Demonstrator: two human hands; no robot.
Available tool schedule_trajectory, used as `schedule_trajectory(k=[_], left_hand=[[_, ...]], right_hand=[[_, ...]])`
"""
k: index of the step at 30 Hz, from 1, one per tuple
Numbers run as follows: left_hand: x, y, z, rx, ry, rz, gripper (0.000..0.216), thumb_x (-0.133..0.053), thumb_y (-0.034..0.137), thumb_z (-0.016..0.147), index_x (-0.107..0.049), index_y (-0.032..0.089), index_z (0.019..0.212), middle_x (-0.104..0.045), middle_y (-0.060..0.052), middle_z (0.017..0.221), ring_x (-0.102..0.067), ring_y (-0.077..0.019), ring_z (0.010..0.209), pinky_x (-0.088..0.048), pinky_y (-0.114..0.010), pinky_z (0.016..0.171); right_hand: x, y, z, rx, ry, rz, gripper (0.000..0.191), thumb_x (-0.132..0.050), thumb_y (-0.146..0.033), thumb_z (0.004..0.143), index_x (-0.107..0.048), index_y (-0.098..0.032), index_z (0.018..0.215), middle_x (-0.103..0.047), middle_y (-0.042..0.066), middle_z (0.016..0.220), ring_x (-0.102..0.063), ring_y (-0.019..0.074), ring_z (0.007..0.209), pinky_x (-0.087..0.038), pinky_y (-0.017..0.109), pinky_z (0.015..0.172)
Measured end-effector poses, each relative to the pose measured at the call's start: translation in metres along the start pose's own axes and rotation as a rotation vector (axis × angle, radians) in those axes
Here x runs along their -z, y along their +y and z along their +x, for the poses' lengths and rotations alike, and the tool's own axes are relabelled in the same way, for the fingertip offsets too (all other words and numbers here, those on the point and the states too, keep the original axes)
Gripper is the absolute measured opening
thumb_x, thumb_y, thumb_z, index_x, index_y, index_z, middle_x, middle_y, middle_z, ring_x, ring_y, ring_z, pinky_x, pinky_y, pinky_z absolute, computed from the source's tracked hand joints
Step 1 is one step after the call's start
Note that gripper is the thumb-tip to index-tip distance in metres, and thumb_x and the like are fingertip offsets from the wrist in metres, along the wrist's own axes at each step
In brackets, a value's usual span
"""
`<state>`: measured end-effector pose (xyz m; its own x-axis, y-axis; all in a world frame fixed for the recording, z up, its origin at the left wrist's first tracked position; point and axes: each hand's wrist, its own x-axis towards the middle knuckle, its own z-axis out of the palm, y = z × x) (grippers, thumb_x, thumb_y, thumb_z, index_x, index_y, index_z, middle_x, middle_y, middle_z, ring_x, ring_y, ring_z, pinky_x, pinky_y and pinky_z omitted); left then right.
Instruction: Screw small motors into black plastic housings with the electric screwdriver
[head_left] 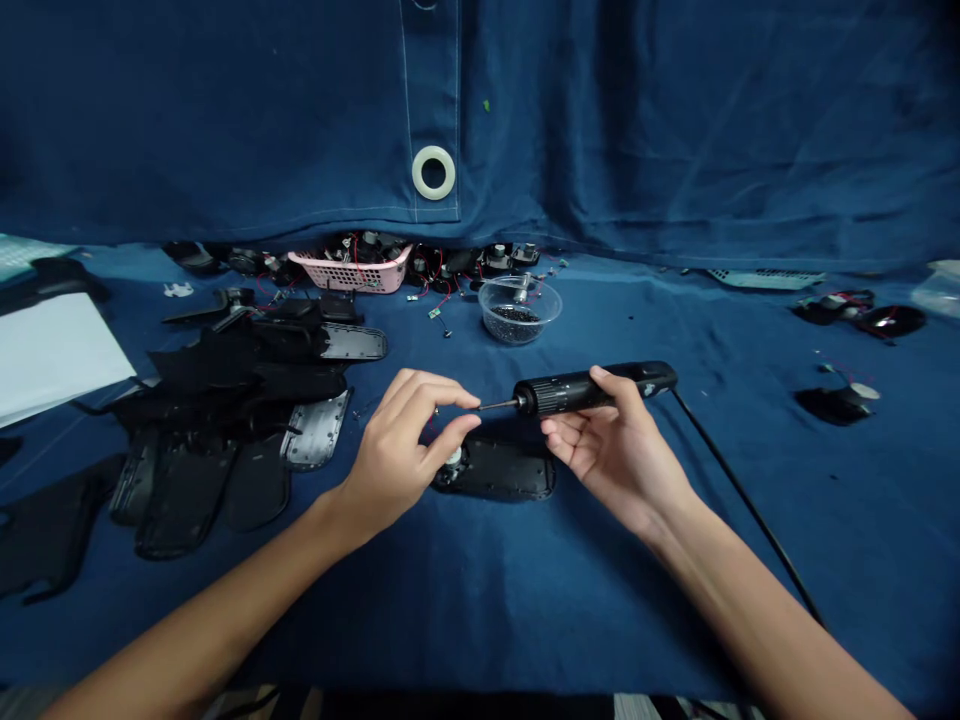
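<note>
From the head view, the right hand (pixel 611 440) grips a black electric screwdriver (pixel 574 392) closed around its barrel, with the steel bit (pixel 496 405) pointing at the left hand (pixel 394 455). That hand's thumb and forefinger pinch close at the bit's tip; whether they hold a tiny screw is too small to tell. A black plastic housing (pixel 495 470) lies just below. A small screw could slip from that pinch and vanish among the folds of the blue cloth (pixel 480 620), and the black cord (pixel 750 510) could drag if pulled taut. Open cloth lies toward the viewer and rightward; a clear plastic bowl (pixel 517 310) and a pink basket (pixel 350 270) stand farther off.
</note>
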<state>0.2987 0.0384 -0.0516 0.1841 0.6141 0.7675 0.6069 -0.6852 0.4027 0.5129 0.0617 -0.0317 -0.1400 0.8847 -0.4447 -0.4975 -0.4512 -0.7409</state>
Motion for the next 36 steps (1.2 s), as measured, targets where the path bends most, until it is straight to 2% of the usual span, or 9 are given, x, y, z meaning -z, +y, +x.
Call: schedule_trajectory(k=[2, 3, 7, 9, 11, 15, 20, 29, 36], left_hand=[[0.008, -0.007, 0.002, 0.128, -0.111, -0.086, 0.023, -0.062, 0.027, 0.09, -0.057, 0.02, 0.111, -0.065, -0.005, 0.101, -0.061, -0.0175, 0.095, -0.049, -0.033, 0.088], [0.013, -0.012, 0.002, 0.189, -0.205, -0.12, 0.03, -0.063, 0.032, 0.089, -0.056, 0.022, 0.116, -0.064, -0.005, 0.106, -0.061, -0.0187, 0.099, -0.049, -0.034, 0.089], [0.028, -0.025, 0.004, 0.286, -0.676, -0.131, 0.063, -0.079, 0.046, 0.071, -0.054, 0.03, 0.127, -0.058, -0.005, 0.126, -0.055, -0.026, 0.117, -0.045, -0.041, 0.098], [0.028, -0.028, 0.002, 0.298, -0.803, -0.092, 0.076, -0.082, 0.049, 0.065, -0.051, 0.03, 0.132, -0.056, -0.006, 0.129, -0.051, -0.0298, 0.122, -0.041, -0.046, 0.102], [0.024, -0.027, -0.002, 0.302, -0.868, -0.061, 0.073, -0.08, 0.049, 0.067, -0.051, 0.029, 0.131, -0.058, -0.006, 0.125, -0.05, -0.0309, 0.121, -0.037, -0.048, 0.104], [0.013, -0.025, -0.006, 0.301, -0.881, -0.047, 0.06, -0.077, 0.044, 0.073, -0.053, 0.028, 0.126, -0.06, -0.004, 0.118, -0.052, -0.0292, 0.113, -0.039, -0.045, 0.1], [0.006, -0.024, -0.01, 0.279, -0.831, -0.052, 0.059, -0.075, 0.048, 0.074, -0.053, 0.027, 0.124, -0.061, -0.004, 0.116, -0.053, -0.0283, 0.111, -0.039, -0.043, 0.099], [-0.003, -0.025, -0.017, 0.234, -0.756, -0.071, 0.058, -0.074, 0.05, 0.075, -0.054, 0.026, 0.124, -0.06, -0.005, 0.119, -0.055, -0.0262, 0.109, -0.039, -0.042, 0.099], [-0.003, -0.022, -0.014, 0.265, -0.789, -0.051, 0.059, -0.073, 0.05, 0.076, -0.053, 0.025, 0.125, -0.06, -0.004, 0.119, -0.053, -0.0266, 0.111, -0.036, -0.045, 0.103]], right_hand=[[0.001, -0.001, 0.0, 0.034, -0.01, 0.007, 0.034, -0.06, -0.045, 0.084, -0.066, -0.011, 0.084, -0.069, 0.011, 0.075, -0.068, 0.0152, 0.065, -0.059, 0.02, 0.062], [0.001, -0.002, 0.0, 0.058, -0.018, 0.011, 0.032, -0.061, -0.045, 0.083, -0.065, -0.013, 0.084, -0.069, 0.01, 0.077, -0.068, 0.0154, 0.067, -0.06, 0.021, 0.064], [0.001, -0.005, 0.001, 0.175, -0.03, 0.038, 0.024, -0.065, -0.042, 0.082, -0.063, -0.019, 0.087, -0.069, 0.005, 0.085, -0.068, 0.0152, 0.075, -0.061, 0.027, 0.077], [0.002, -0.007, 0.002, 0.23, -0.004, 0.059, 0.015, -0.064, -0.034, 0.082, -0.06, -0.02, 0.085, -0.07, 0.004, 0.088, -0.069, 0.017, 0.084, -0.06, 0.031, 0.085], [0.002, -0.009, 0.003, 0.29, 0.016, 0.076, 0.006, -0.062, -0.026, 0.08, -0.057, -0.021, 0.08, -0.07, 0.003, 0.085, -0.069, 0.0191, 0.09, -0.058, 0.036, 0.09], [0.004, -0.007, 0.003, 0.41, -0.014, 0.006, 0.007, -0.055, -0.021, 0.079, -0.058, -0.02, 0.072, -0.069, 0.002, 0.081, -0.069, 0.0202, 0.089, -0.057, 0.041, 0.09], [0.0, 0.003, 0.0, 0.521, -0.056, -0.214, 0.006, -0.058, -0.018, 0.075, -0.064, -0.019, 0.074, -0.065, 0.002, 0.081, -0.066, 0.0182, 0.086, -0.059, 0.032, 0.076], [0.006, 0.012, 0.006, 0.539, 0.044, -0.403, 0.005, -0.064, -0.023, 0.073, -0.063, -0.019, 0.076, -0.062, 0.002, 0.079, -0.065, 0.0172, 0.076, -0.058, 0.03, 0.066], [0.01, 0.02, 0.008, 0.556, 0.005, -0.563, 0.01, -0.066, -0.028, 0.077, -0.068, -0.019, 0.082, -0.061, 0.001, 0.073, -0.061, 0.0156, 0.068, -0.054, 0.027, 0.06]])
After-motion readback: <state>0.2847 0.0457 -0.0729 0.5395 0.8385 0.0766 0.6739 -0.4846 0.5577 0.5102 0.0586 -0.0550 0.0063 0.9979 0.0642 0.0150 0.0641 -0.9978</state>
